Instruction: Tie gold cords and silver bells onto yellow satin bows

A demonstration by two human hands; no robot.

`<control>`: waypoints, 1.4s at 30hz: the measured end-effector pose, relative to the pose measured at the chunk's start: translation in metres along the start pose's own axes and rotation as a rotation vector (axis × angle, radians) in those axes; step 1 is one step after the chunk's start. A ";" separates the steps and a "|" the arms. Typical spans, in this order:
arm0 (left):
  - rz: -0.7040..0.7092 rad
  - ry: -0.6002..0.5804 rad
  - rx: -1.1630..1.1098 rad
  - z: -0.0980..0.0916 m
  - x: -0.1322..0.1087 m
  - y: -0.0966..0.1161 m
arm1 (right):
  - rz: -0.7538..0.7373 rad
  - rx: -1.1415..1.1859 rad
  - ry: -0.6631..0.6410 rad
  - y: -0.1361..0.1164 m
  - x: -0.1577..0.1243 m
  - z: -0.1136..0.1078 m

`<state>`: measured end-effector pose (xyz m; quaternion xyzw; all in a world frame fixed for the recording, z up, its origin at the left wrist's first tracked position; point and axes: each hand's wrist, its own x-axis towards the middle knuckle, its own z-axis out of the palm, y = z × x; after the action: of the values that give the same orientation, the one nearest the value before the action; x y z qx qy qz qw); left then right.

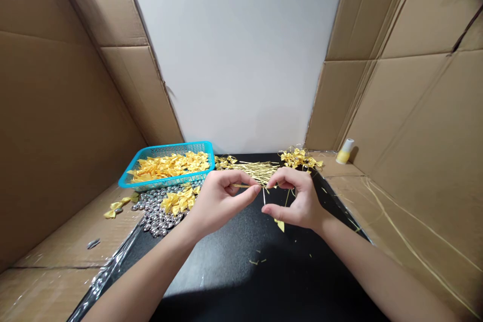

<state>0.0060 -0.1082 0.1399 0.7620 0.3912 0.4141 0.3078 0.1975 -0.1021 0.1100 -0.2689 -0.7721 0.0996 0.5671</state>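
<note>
Thumb and index finger of my left hand pinch a thin gold twist tie. My right hand is just to the right, thumb and index finger apart. A pale, thin length of the tie runs down between those two fingertips and seems to touch them. Below my right hand a yellow ribbon bow shows partly; whether it hangs or lies on the table I cannot tell. Behind both hands lies a pile of gold twist ties.
A blue basket of yellow bows stands at the left. Silver beads and loose bows lie before it on the black table. Gold bows with ties sit back right, near a thread spool. Cardboard walls flank both sides.
</note>
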 end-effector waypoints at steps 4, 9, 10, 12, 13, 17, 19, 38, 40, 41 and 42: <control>-0.014 0.004 0.014 0.000 0.000 0.000 | -0.003 -0.001 0.009 -0.001 0.000 0.000; -0.005 0.009 0.030 0.000 0.000 0.001 | -0.026 0.000 0.017 -0.002 0.001 0.000; 0.001 0.011 0.034 0.000 0.000 0.001 | -0.030 -0.001 0.018 -0.002 0.001 0.000; 0.018 0.018 0.041 -0.001 0.000 0.001 | -0.034 -0.003 0.018 -0.002 0.001 0.000; 0.027 0.021 0.045 -0.001 0.000 0.000 | -0.033 -0.006 0.017 -0.002 0.001 0.000; 0.060 0.030 0.056 0.000 0.000 -0.001 | -0.028 -0.009 0.019 -0.001 0.000 0.000; 0.069 0.033 0.062 0.000 0.001 0.000 | -0.035 -0.006 0.019 -0.001 0.000 0.000; 0.102 0.055 0.083 -0.003 0.002 0.001 | -0.034 -0.009 -0.003 -0.003 0.000 -0.001; 0.105 0.057 0.085 -0.003 0.002 0.001 | -0.033 -0.007 -0.005 -0.002 0.000 -0.001; 0.103 0.057 0.087 -0.003 0.002 0.000 | -0.029 -0.005 -0.007 -0.002 0.000 -0.001; 0.100 0.056 0.088 -0.003 0.002 0.000 | -0.025 -0.005 -0.007 -0.002 -0.001 -0.001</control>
<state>0.0046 -0.1060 0.1422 0.7816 0.3787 0.4324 0.2421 0.1978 -0.1044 0.1110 -0.2603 -0.7776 0.0918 0.5649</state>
